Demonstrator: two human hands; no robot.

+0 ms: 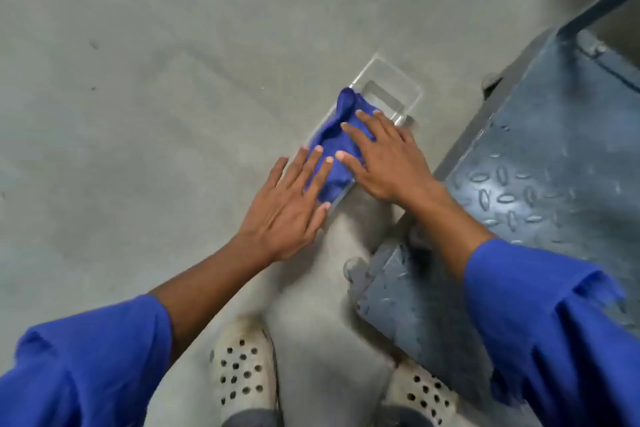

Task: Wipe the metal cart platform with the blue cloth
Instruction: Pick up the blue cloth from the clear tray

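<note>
A crumpled blue cloth [337,135] lies in a clear plastic tray [391,87] on the concrete floor. My left hand [291,204] hovers flat with spread fingers over the tray's near left edge, its fingertips over the cloth. My right hand [384,156] is flat above the cloth's right side, fingers apart, and neither hand grips anything. The metal cart platform [540,163], grey-blue with a raised tread pattern, sits to the right of the tray, and my right forearm crosses its corner.
Two cart wheels show, a near wheel [355,269] by the corner and a far wheel [490,81]. A dark frame bar [602,3] rises at the cart's far end. My perforated pale shoes [242,374] stand below the hands. Bare concrete floor [138,80] spreads to the left.
</note>
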